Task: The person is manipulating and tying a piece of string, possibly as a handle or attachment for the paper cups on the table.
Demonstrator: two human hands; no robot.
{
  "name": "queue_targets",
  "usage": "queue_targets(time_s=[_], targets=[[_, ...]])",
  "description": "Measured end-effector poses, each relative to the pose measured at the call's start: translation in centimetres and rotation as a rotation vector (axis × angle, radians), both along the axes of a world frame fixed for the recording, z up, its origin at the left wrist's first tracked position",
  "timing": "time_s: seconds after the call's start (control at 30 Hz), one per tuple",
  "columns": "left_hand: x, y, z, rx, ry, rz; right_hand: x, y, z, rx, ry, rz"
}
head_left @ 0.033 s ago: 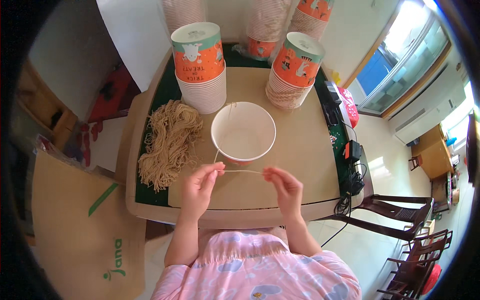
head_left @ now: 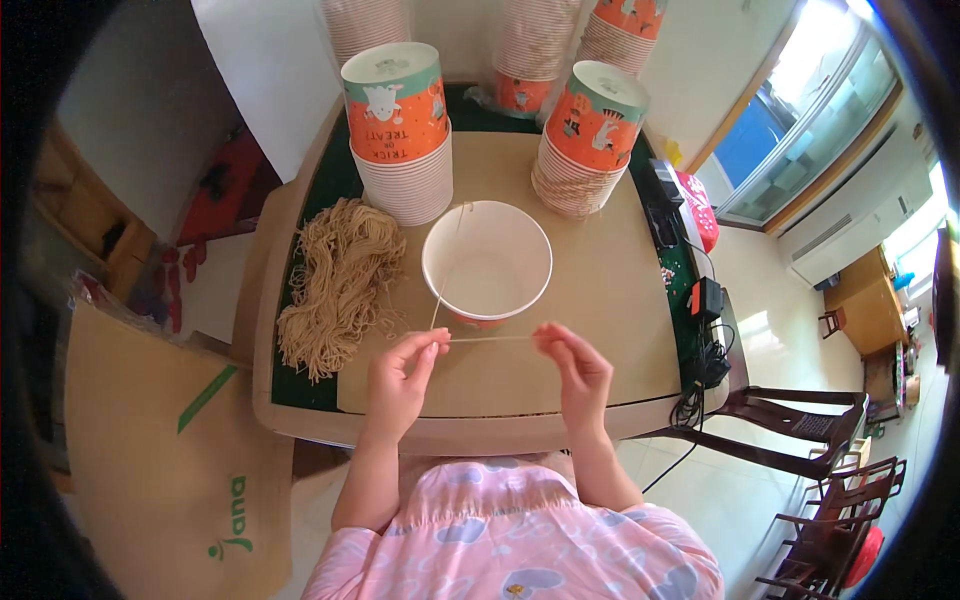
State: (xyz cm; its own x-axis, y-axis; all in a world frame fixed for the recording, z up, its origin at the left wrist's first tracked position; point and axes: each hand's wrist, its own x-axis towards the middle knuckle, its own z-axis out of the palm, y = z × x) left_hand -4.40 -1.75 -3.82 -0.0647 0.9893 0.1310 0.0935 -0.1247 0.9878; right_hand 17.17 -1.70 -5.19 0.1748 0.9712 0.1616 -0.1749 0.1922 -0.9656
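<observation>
A length of thin tan string (head_left: 490, 339) runs level between my hands, just in front of the white inside of a paper bucket (head_left: 520, 250). My left hand (head_left: 402, 375) pinches it between thumb and fingertips; from there the string climbs over the bucket's near rim and crosses to its far rim. The fingers of my right hand (head_left: 578, 372) are closed at the string's other end, slightly blurred. Left of the bucket lies a loose hank of the same string (head_left: 340, 285), with many loops.
Behind the bucket stand two upside-down stacks of orange and green paper buckets, one on the left (head_left: 402, 185) and one on the right (head_left: 580, 150). More wrapped stacks (head_left: 530, 50) are farther back. A black power strip with cables (head_left: 708, 365) lines the table's right edge. A large cardboard piece (head_left: 150, 450) leans at left.
My right hand has shifted slightly to the right and up, away from my left hand. My left hand has hardly moved and keeps its pinch.
</observation>
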Motion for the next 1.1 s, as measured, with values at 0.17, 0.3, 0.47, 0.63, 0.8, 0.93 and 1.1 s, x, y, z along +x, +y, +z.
queue_targets(time_s=[0.17,0.3,0.47,0.63,0.8,0.93,1.1], targets=[[0.8,-0.4,-1.0,-0.017,0.226,-0.013,0.5,0.6,1.1,0.138,0.449,-0.062],[1.4,-0.4,-0.9,-0.062,0.284,-0.052,0.5,-0.2,2.1,0.140,0.611,0.130],[3.5,0.4,2.1,0.182,0.535,0.064,0.3,-1.7,1.5,0.005,0.192,0.190],[5.9,4.1,2.2,0.515,0.832,-0.040,-0.3,0.3,-1.1,-0.083,0.055,0.195],[7.2,5.4,1.1,0.272,0.852,-0.123,-0.3,2.0,-3.8,-0.094,0.095,0.133],[7.7,6.3,0.9,0.192,0.743,-0.083,-0.9,3.6,-4.5,-0.076,0.069,0.021],[7.3,6.7,1.5,0.051,0.661,-0.226,-1.6,4.5,-4.8,0.001,0.048,-0.018]])
